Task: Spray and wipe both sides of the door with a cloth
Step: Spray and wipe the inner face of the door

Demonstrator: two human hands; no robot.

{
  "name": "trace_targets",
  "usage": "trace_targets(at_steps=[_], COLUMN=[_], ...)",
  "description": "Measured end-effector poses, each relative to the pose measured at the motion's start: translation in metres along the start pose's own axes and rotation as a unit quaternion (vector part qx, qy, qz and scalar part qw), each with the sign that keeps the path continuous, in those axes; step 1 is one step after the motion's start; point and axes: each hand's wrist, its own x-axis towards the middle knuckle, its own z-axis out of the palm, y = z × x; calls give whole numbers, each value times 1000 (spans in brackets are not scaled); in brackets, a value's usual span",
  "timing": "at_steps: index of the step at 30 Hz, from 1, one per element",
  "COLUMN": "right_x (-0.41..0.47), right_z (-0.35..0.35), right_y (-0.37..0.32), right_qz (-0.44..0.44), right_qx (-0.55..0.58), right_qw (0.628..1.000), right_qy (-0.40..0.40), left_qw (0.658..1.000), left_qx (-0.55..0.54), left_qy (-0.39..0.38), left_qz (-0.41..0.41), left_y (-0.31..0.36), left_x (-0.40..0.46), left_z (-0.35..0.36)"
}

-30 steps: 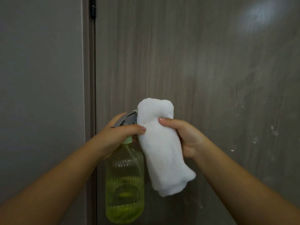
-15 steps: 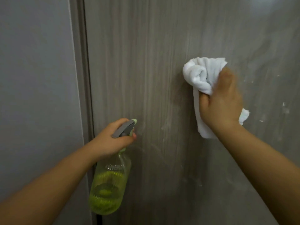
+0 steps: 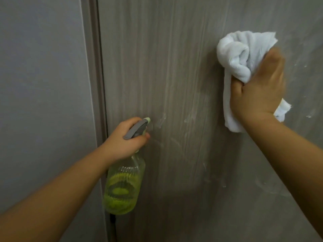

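A grey wood-grain door point(image 3: 174, 67) fills most of the view, with pale streaks and white specks on it. My right hand point(image 3: 258, 91) presses a bunched white cloth point(image 3: 239, 55) flat against the door at the upper right. My left hand point(image 3: 125, 140) grips the neck of a clear spray bottle point(image 3: 124, 184) with yellow-green liquid. Its grey trigger head point(image 3: 138, 128) points at the door, close to the surface. The bottle hangs near the door's left edge.
A grey door frame point(image 3: 92, 84) runs down the left of the door, beside a plain grey wall point(image 3: 40, 102). A dark gap point(image 3: 112, 222) shows low down between frame and door.
One second ago both hands were together at the centre, the cloth next to the bottle. My right hand has carried the cloth up and right onto the door. The bottle has shifted slightly left and down.
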Motion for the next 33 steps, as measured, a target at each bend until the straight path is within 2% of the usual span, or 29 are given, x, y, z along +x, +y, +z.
trace_targets(at_steps=[2,6,8,13,16,21,26,28,29,33], right_x=[-8,-35,-53,-91,-113,-169,-182,-165,-154,-89], right_z=[3,34,53,88,100,108,96,91,88,83], right_y=[-8,-29,-44,-61,-61,-52,-36,-34,-36,-52], right_qz=[-9,-110,-150,-274,-327,-396,-492,-516,-513,-444], right_qx=[-27,-112,-112,-83,-49,-18,-58,-73,-65,-21], right_qw=[999,985,980,958,944,915,845,824,829,888], right_qy=[-15,-66,-71,7,3,-70,-201,-224,-213,-120], left_qw=[999,987,987,996,997,995,988,988,988,989], left_qx=[-32,-98,-94,-38,-30,-52,-118,-117,-113,-100], left_qy=[42,122,127,84,76,87,75,81,86,103], left_qz=[-9,-48,-40,4,-2,-11,-64,-64,-59,-38], left_y=[-1,-3,-2,-2,-7,-11,-6,-3,-1,6], left_x=[-5,-13,-18,-27,-29,-36,-47,-52,-53,-55], left_z=[-4,-15,-19,-31,-38,-41,-40,-40,-41,-42])
